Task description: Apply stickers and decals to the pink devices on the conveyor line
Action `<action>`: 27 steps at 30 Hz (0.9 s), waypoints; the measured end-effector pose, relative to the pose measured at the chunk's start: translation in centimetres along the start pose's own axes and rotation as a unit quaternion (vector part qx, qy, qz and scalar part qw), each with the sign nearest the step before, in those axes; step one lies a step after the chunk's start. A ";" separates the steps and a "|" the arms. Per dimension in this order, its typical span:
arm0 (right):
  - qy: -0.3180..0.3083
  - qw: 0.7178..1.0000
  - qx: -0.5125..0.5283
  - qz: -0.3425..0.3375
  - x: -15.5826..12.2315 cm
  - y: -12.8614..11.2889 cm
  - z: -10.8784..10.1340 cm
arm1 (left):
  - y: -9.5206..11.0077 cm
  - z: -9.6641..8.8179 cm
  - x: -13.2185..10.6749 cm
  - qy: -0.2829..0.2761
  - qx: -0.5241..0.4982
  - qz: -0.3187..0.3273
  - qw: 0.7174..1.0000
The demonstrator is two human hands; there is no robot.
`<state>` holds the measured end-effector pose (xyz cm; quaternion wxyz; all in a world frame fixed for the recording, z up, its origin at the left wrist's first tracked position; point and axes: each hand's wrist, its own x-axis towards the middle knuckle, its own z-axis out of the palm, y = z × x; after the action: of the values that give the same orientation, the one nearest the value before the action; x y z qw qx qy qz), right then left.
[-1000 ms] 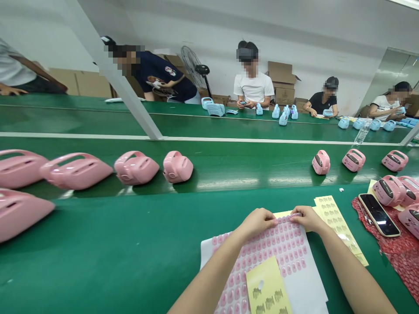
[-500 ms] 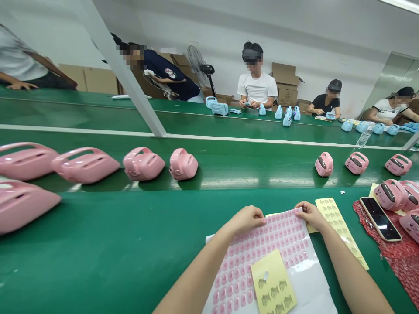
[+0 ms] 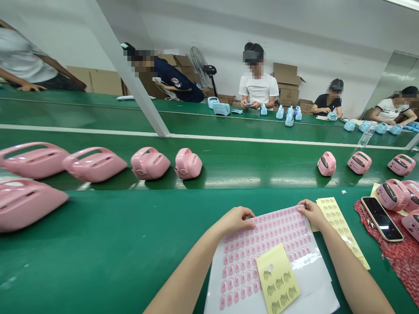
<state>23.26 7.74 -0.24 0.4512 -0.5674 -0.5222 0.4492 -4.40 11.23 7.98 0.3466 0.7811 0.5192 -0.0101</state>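
Note:
A white sheet of pink oval stickers (image 3: 240, 266) lies tilted in front of me. My left hand (image 3: 238, 219) pinches its upper left edge, and my right hand (image 3: 310, 213) grips the upper right corner between thumb and fingers. On top of the sheet rests a smaller yellow sticker sheet (image 3: 278, 279) with dark printed marks and a small pale piece stuck on it. Beside my right forearm lies a longer yellow sticker sheet (image 3: 342, 231), flat on the green table. Part of another yellow sheet shows behind my right hand.
Pink handled plastic units (image 3: 149, 164) stand in a row along the green belt, with more at right. A phone (image 3: 382, 219) lies on red bubble wrap (image 3: 404, 272). Across the belt, people sit with blue units (image 3: 290, 117). A white post (image 3: 140, 91) slants at left.
My left hand has slid left along the sheet's top edge. The sheet lies flatter and has shifted slightly right with the small yellow sheet on it. The view has turned a little left.

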 end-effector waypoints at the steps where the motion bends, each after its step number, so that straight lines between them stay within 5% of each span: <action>1: 0.005 1.000 -0.001 0.001 0.1 0.1 -0.1 | -0.3 -0.1 -0.1 0.005 0.001 -0.007 1.000; 18: 0.120 0.986 -0.114 -0.008 0.4 0.8 -0.3 | -3.1 -1.4 -1.2 0.036 -0.108 -0.043 0.993; 27: 0.182 0.954 -0.237 -0.041 0.0 0.4 0.3 | -3.1 0.0 0.1 0.128 -0.004 -0.192 0.973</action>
<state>23.08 7.75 -0.71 0.4093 -0.7080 -0.5456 0.1831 -6.91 11.99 6.28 0.2717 0.6602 0.6998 0.0252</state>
